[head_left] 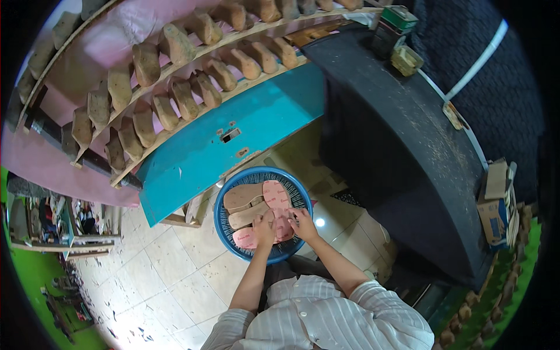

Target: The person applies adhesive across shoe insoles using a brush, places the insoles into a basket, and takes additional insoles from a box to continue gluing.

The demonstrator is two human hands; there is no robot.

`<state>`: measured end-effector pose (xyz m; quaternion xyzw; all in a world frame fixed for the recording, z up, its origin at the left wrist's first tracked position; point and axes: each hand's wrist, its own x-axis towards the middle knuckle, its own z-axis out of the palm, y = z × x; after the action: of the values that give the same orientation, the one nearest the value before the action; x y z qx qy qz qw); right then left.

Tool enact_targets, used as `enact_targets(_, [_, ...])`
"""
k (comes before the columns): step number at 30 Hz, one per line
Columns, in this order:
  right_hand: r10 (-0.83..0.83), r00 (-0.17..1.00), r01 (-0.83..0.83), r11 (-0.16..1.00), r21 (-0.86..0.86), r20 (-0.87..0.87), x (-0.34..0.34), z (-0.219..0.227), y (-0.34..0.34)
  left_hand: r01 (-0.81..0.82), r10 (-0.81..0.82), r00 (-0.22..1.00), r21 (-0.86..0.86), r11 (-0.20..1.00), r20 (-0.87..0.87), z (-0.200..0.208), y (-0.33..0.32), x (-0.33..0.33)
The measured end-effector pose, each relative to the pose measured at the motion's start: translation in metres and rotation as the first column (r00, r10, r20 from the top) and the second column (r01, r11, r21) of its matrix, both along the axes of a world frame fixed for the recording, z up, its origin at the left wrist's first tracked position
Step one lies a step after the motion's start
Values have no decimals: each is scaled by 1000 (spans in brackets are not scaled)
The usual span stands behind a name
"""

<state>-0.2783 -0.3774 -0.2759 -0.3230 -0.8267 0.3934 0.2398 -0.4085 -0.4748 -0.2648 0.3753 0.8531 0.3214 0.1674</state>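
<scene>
A round blue basket (220, 214) stands in front of me with shoe insoles lying in it. Tan insoles (247, 216) are on its left side, and a pink printed insole (275, 194) lies toward the far right. My left hand (264, 230) is bent over the near pink insole pieces, its fingers closed on their edge. At the right edge of the same pink pieces (284, 229), my right hand (304, 225) has its fingers curled against the insole. The fingertips of both hands are partly hidden.
Wooden shoe lasts (173, 44) line curved shelves at the far left, above a turquoise board (274, 105). A black-draped table (402, 134) stands on the right, bearing a green tin (399, 20). A cardboard box (493, 213) is at far right. Scraps litter the tiled floor (169, 256).
</scene>
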Motion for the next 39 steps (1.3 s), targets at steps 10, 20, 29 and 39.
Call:
enact_targets(10, [-482,852,493,870,1,-205,94,145,-60,68,-109,991,408,911,76,106,-40,26])
enact_targets(20, [-690,607,784,600,159,-394,208,234,-96,451,-535,845,545,707,-4,193,8,143])
enact_targets(29, [-758,485,872,381,307,-436,343,271,-79,609,-691,700,655,447,-179,230,91,279])
enact_targets(39, [-827,357,893,165,420,-435,507,297,-31,633,-827,552,698,333,-106,256,171,448])
